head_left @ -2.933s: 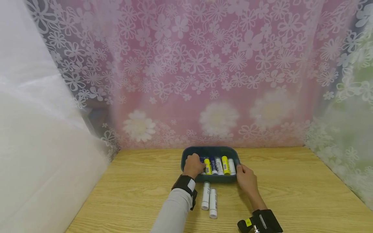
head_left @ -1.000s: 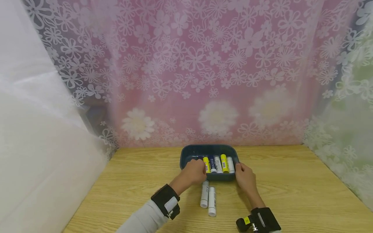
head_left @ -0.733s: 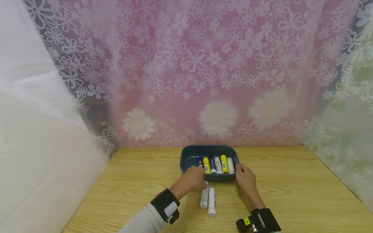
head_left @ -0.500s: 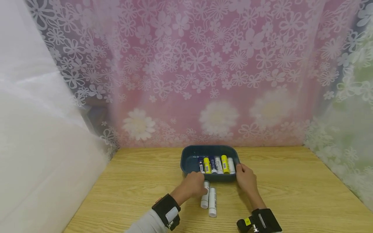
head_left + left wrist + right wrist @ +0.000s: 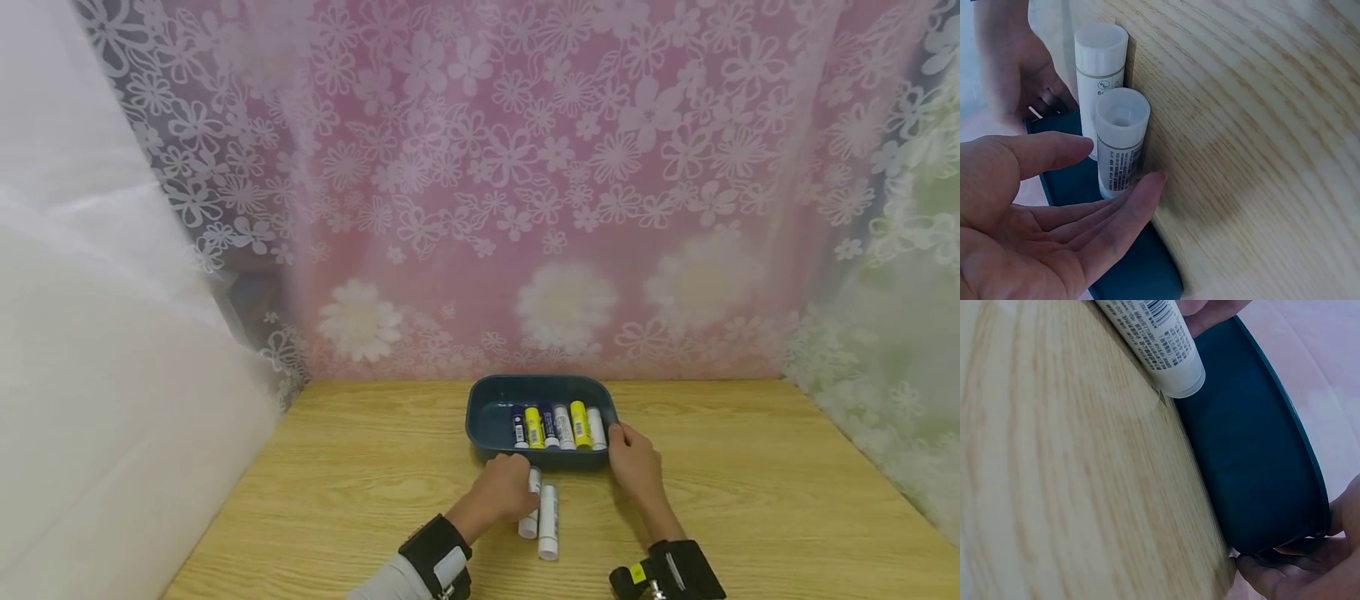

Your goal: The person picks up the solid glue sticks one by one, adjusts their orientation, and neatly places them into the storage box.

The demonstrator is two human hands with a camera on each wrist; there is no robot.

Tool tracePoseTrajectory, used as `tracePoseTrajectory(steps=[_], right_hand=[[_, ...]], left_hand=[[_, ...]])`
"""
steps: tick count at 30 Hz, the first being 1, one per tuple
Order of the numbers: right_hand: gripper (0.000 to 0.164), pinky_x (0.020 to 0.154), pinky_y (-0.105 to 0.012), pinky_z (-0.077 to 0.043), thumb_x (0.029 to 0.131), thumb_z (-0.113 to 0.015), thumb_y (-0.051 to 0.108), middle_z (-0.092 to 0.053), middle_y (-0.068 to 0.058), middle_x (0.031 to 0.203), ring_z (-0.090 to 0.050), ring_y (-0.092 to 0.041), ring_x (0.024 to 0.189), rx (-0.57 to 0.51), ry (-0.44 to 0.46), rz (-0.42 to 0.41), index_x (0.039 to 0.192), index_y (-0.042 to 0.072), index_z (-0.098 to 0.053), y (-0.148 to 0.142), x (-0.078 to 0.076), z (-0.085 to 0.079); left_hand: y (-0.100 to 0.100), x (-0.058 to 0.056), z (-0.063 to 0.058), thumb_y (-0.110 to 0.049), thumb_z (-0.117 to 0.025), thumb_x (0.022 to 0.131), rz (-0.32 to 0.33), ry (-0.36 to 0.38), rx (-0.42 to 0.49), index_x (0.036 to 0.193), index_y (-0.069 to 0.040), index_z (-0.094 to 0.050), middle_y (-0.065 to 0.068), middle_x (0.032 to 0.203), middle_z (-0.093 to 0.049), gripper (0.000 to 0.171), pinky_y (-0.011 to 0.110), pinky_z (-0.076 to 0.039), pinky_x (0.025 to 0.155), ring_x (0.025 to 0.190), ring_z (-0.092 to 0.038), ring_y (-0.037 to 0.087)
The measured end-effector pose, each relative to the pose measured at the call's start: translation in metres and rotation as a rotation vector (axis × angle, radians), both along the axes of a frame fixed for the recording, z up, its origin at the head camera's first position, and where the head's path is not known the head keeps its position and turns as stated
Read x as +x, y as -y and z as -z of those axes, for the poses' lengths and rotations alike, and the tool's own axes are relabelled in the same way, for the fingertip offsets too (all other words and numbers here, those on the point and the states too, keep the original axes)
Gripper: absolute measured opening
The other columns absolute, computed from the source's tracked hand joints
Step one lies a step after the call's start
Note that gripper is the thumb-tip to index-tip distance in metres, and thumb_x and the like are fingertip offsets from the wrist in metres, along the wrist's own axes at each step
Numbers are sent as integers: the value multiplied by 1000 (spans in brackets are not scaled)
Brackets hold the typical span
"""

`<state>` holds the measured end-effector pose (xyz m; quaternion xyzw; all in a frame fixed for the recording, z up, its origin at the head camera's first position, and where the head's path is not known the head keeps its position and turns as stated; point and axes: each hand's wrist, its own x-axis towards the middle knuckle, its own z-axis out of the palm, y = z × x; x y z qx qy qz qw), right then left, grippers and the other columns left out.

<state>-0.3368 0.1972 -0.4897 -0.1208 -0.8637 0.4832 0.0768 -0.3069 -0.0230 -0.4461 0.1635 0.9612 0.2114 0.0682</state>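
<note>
My left hand (image 5: 504,490) reaches to the left white glue stick (image 5: 528,527), which lies on the table in front of a dark teal plastic box (image 5: 555,459). In the left wrist view, my thumb and straight fingers (image 5: 1129,219) stand apart on either side of this glue stick (image 5: 1121,164). Beside it, slightly nearer me, lies a second white glue stick (image 5: 548,533). My right hand (image 5: 636,467) grips the right front corner of the box; in the right wrist view its fingers curl at the box's end (image 5: 1260,481).
Inside the box, several glue sticks stand in a row: dark blue ones, a yellow one (image 5: 580,425) among them, and white ones toward the right. The wooden table (image 5: 360,500) ends at a pink flowered curtain (image 5: 450,292) behind the box.
My left hand has left the box's left part, where a dark blue glue stick now shows in the row, and come down toward me to the left white glue stick. The right hand has stayed put.
</note>
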Motion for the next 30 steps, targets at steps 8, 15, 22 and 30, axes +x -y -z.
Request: tracePoseTrajectory(steps=[8, 15, 22, 30], right_hand=[[54, 114, -63, -35, 109, -33, 33, -47, -27, 150, -42, -48, 140, 4, -9, -2, 149, -1, -47, 1, 1, 1], [54, 115, -62, -34, 109, -33, 32, -46, -28, 151, -41, -48, 141, 3, -5, -7, 149, -2, -46, 2, 1, -1], [55, 115, -62, -35, 109, -32, 33, -46, -27, 151, -40, -47, 142, 3, -4, -13, 149, -2, -46, 2, 2, -2], [53, 115, -62, -34, 109, -34, 31, -46, -27, 151, -40, -48, 142, 2, -18, -10, 148, -2, -47, 1, 2, -3]], left_hand=[[1, -1, 3, -17, -78, 84, -18, -7, 9, 75, -3, -61, 4, 66, -52, 24, 26, -37, 49, 58, -50, 17], [5, -1, 3, -14, -81, 81, -7, -16, 7, 71, -5, -59, 3, 63, -51, 25, 24, -39, 46, 55, -51, 16], [10, -1, 4, -9, -83, 78, -12, -21, 45, 70, -4, -57, 3, 63, -50, 28, 23, -40, 42, 51, -50, 15], [12, -2, 4, -10, -83, 77, -23, -40, 10, 75, -3, -59, 3, 65, -51, 25, 22, -42, 42, 51, -51, 13]])
